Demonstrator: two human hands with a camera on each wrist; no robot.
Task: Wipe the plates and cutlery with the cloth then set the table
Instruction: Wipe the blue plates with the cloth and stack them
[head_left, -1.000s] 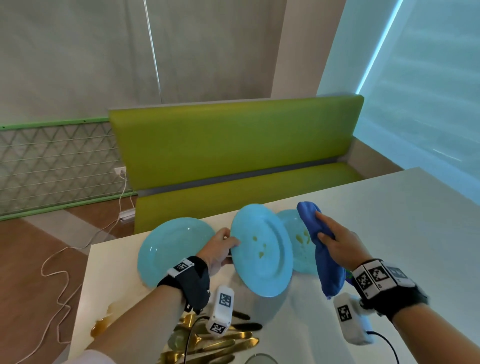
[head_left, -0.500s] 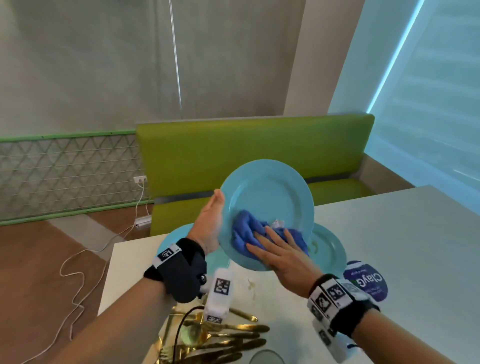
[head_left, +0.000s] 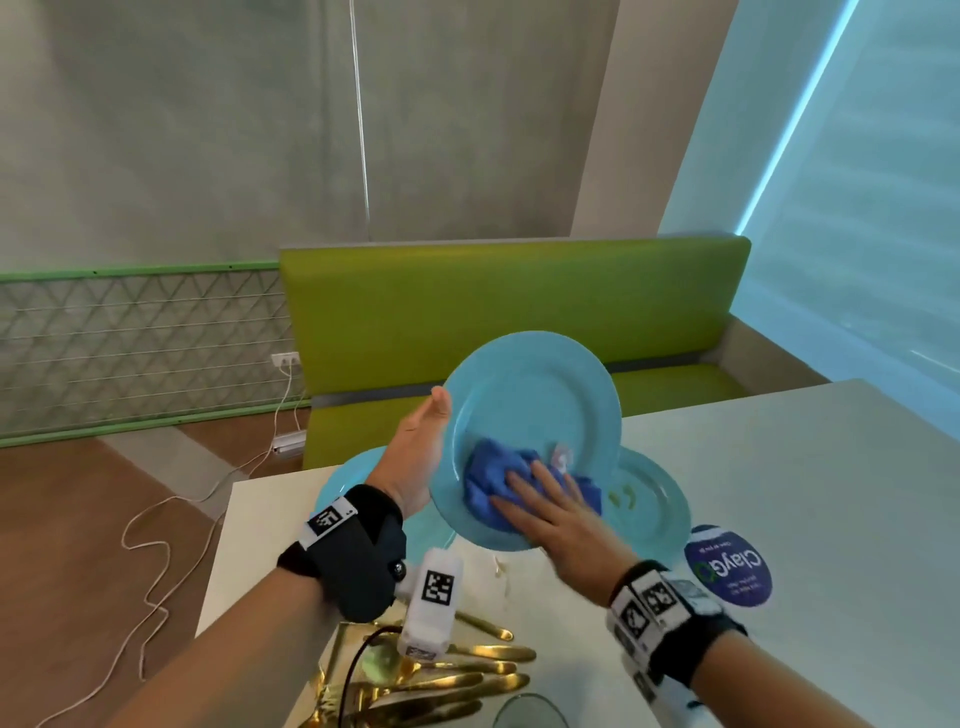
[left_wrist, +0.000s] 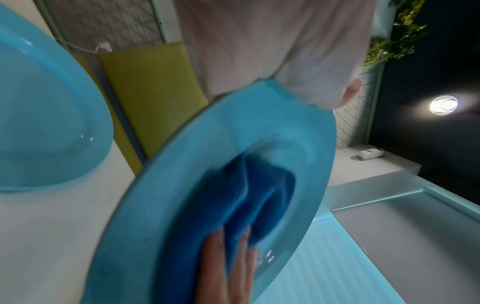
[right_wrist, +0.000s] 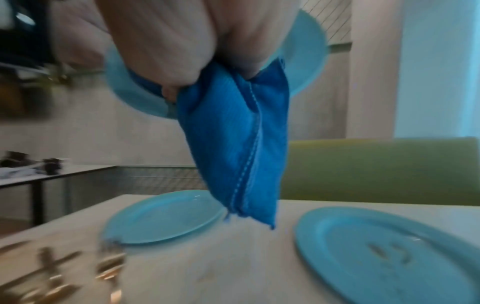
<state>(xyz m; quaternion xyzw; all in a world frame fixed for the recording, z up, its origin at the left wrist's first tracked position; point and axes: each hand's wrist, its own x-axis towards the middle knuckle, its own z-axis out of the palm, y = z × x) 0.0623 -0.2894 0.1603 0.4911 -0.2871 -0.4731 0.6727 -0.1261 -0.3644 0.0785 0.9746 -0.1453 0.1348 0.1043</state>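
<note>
I hold a light blue plate (head_left: 530, 410) (left_wrist: 207, 164) tilted up above the table. My left hand (head_left: 421, 447) grips its left rim. My right hand (head_left: 550, 519) lies on the plate's face, its straight fingers (left_wrist: 228, 267) pressing a bunched blue cloth (head_left: 493, 478) (right_wrist: 233, 144) against it. One end of the cloth hangs below the plate. Two more blue plates lie on the table: one at the left (head_left: 337, 483) (right_wrist: 163, 216), partly hidden by my left wrist, and one at the right (head_left: 654, 509) (right_wrist: 389, 257) with food smears. Gold cutlery (head_left: 457, 675) lies at the near edge.
A white table (head_left: 805, 493) carries a round dark blue sticker (head_left: 727, 566) to the right of the plates and a glass rim (head_left: 530, 712) at the bottom edge. A green bench (head_left: 509, 312) stands behind the table. A cable (head_left: 156, 519) trails on the floor to the left.
The plate has come up off the table and now faces me. My right hand has brought the cloth onto its face and rubs there with small shifts.
</note>
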